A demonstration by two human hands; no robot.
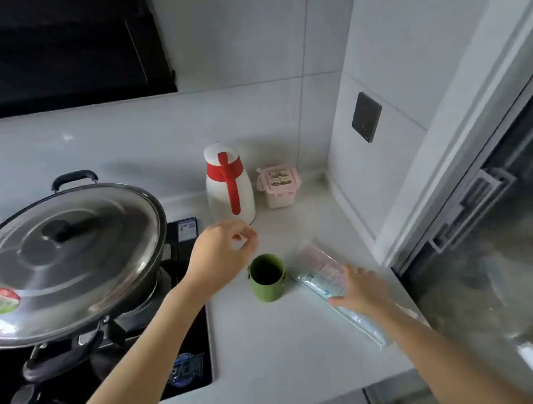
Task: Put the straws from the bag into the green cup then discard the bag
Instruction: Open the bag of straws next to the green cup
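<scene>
A small green cup [267, 278] stands upright on the white counter, and its inside looks dark. To its right lies a long clear bag of straws [323, 271], flat on the counter, running from back left to front right. My right hand [361, 287] rests on the middle of the bag with fingers spread. My left hand [223, 255] hovers just above and left of the cup, fingers loosely curled, holding nothing that I can make out.
A wok with a steel lid [63, 256] sits on the black stove [191, 371] at the left. A white and red thermos jug [229, 186] and a pink lidded box [279, 185] stand behind the cup. A dark glass door [508, 258] borders the counter's right side.
</scene>
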